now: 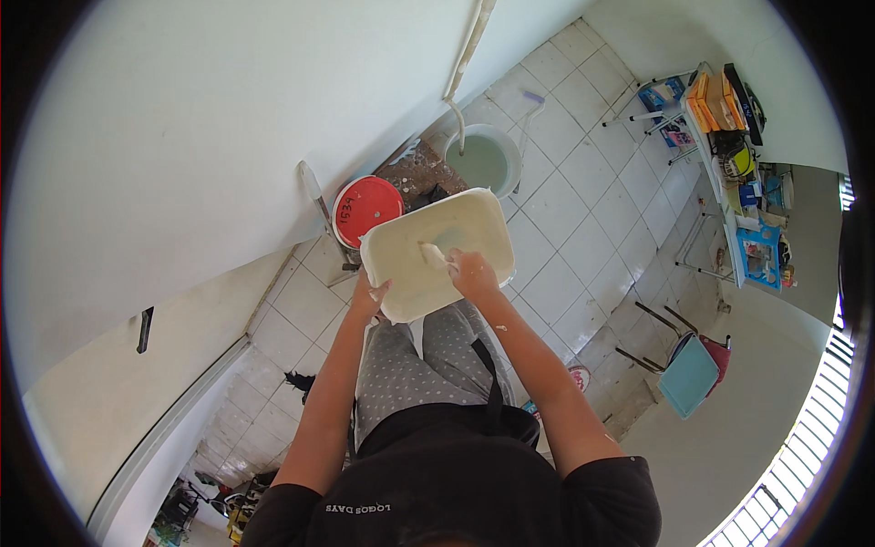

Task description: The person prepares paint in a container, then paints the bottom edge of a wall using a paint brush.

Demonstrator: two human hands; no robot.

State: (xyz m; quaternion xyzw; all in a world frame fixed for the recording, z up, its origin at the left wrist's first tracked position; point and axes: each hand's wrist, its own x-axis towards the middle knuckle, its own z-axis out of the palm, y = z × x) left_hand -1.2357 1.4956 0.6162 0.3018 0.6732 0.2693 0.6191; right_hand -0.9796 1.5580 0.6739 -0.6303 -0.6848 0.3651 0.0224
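A wide cream-white rectangular tray coated with pale plaster or paint is held out in front of me above the tiled floor. My left hand grips its near left edge from below. My right hand, spattered white, reaches into the tray and is shut on a small tool whose pale blade lies against the tray's inside. Both forearms come up from the lower edge of the view.
A white wall fills the left side. On the floor beyond the tray stand a bucket with a red lid and a pale green bucket with a hose hanging into it. A cluttered shelf and a blue chair are at the right.
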